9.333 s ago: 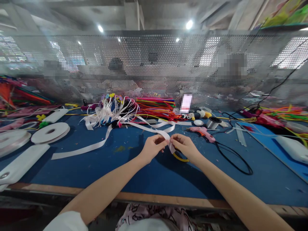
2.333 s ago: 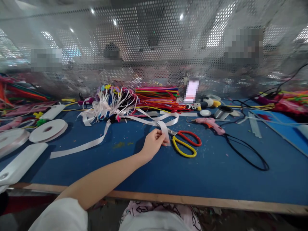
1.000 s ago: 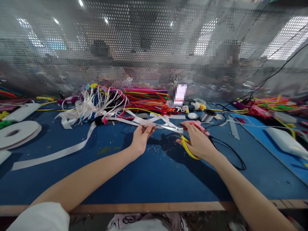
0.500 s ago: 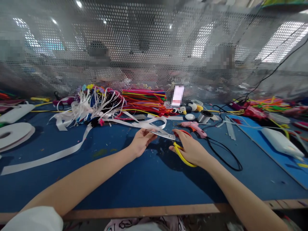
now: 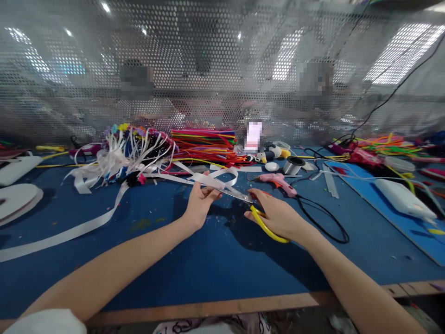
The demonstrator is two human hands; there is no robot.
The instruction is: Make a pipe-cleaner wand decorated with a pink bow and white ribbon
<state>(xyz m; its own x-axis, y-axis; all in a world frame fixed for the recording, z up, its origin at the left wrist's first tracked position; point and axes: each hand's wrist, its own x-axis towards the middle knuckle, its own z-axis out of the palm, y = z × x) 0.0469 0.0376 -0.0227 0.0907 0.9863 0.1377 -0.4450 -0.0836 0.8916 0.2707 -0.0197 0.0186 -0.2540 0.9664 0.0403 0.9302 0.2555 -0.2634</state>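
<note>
The left hand (image 5: 199, 206), with the white ribbon (image 5: 216, 183) pinched in it, could be nicked because its fingertips are held close to the scissors (image 5: 244, 197), whose handles are gripped by the right hand (image 5: 280, 215). Beside the scissors' blades, the ribbon is seen smooth, flat and loosely looped.

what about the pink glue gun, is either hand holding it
No, the pink glue gun lies on the table, while the right hand grips scissors and the left hand holds white ribbon.
</note>
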